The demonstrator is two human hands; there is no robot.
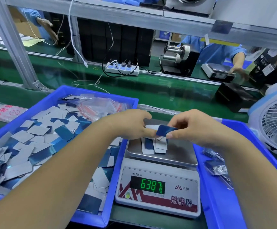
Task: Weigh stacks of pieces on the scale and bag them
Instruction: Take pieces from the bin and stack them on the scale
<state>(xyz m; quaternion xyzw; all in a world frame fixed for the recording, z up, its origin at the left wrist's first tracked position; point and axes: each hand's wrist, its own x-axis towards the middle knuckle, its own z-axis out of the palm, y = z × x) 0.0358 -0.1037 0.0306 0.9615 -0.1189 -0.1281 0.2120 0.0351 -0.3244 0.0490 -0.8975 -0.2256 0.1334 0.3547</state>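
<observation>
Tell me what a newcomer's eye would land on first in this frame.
Probably the scale's glowing green display at bottom centre, with a few pieces lying on its steel pan. Just above the pan, the left hand and right hand together pinch a small blue stack. To the left, a blue tray heaped with loose blue and grey pieces fills much of the view.

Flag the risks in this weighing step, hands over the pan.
1. Both hands, left hand and right hand, hold a blue piece just above the scale pan; brushing it could skew the display.
2. Pieces on the pan lie fanned, not squared; one could slide off.
</observation>
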